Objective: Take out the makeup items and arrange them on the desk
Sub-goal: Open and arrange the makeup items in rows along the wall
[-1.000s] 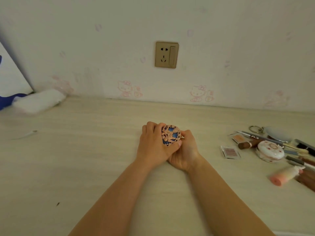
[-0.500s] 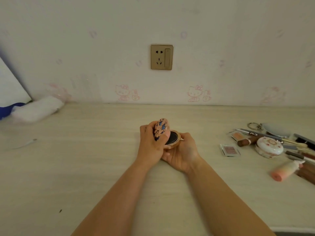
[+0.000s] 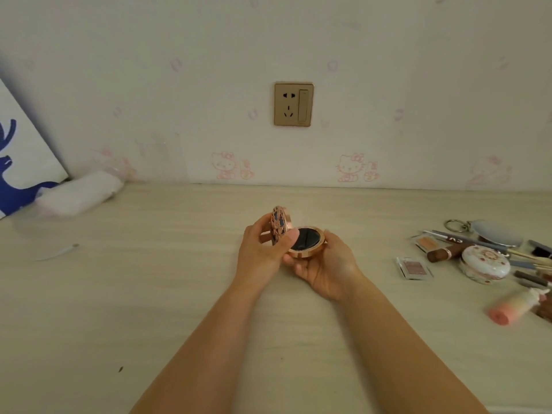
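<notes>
Since a second ago, when we saw both hands closed over a shut compact, the lid has swung up and now stands nearly on edge, wider than it stood half a second back. We see the compact [image 3: 301, 239] held above the middle of the desk [image 3: 149, 294], a round rose-gold case. Its patterned lid [image 3: 278, 225], pink with blue marks, rises at 10 o'clock from the base [image 3: 307, 245], whose dark inside faces up.

Our left hand [image 3: 263, 255] pinches the lid, thumb on the near side and fingers curled behind it. Our right hand [image 3: 325, 270] cradles the base from below, fingers curled under it and the thumb on its right rim. The two hands touch beneath the case.

At 3 o'clock from the hands, well apart, the other makeup lies on the desk. Nearest is a small clear-cased eyeshadow pan [image 3: 413, 268]; beyond it sit a peach pan [image 3: 425, 242] and a brown lipstick tube [image 3: 448, 253] lying on its side. Just beside the tube stands a white round box with a floral lid [image 3: 484, 267], with pencils and brushes [image 3: 528, 258] fanned behind it. A key ring [image 3: 454, 225] lies at the back of the group. A pink and cream tube [image 3: 515, 306] lies at 4 o'clock.

At 10 o'clock, far off against the wall, a white bundle [image 3: 79, 194] lies beside a white board with a blue deer print [image 3: 18, 171]. A wall socket [image 3: 293, 104] sits at 12 o'clock above the desk.
</notes>
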The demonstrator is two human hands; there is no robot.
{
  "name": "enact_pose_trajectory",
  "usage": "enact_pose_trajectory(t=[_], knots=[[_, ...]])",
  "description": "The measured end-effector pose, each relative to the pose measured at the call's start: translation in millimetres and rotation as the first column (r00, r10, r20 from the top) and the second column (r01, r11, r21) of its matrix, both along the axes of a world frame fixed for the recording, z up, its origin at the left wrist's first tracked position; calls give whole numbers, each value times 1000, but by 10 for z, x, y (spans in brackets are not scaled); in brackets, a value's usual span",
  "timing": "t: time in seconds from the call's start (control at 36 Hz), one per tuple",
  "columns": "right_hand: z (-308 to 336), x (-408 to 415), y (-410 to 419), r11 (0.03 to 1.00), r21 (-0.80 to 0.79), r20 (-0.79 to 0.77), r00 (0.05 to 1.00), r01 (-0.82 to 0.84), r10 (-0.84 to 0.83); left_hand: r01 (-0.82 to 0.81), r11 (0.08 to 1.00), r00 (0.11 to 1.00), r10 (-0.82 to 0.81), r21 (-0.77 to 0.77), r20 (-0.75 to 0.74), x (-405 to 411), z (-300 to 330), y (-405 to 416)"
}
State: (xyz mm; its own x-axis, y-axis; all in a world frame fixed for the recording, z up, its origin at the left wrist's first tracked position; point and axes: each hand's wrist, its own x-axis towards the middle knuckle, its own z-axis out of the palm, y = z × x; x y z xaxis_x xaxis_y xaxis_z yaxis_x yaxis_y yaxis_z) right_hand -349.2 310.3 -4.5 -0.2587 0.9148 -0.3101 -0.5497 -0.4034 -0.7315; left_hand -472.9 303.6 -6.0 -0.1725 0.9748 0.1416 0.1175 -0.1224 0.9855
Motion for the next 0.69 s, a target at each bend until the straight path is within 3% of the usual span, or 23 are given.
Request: enact_pose_trajectory(t=[0.08,0.11,0.17,0.22,0.33,0.44,0.69], knots=[[-8,-43,-28,988,130,371,921,78,-122,9,999,1000,-10,-32,-29,-106,8,-11],[-32,-43,-28,976,199,516,838,87,-180,18,999,999,-20,-38,-51,-133,15,-16],[-80,14,-28,929,368,761,560,45,-329,36,998,993,-40,-45,-111,-165,27,-26],[-76,97,-48,876,477,828,370,-72,-421,49,997,984,-57,-52,-168,-170,30,-25],[-102,187,1,865,385,923,145,-321,-357,70,995,962,-88,-75,-260,-142,36,21],[-139,207,106,849,349,932,53,-397,-359,88,990,938,-119,-107,-326,-134,49,93],[-126,213,424,862,317,927,-64,-395,-370,179,975,943,-208,-134,-259,-285,36,401]])
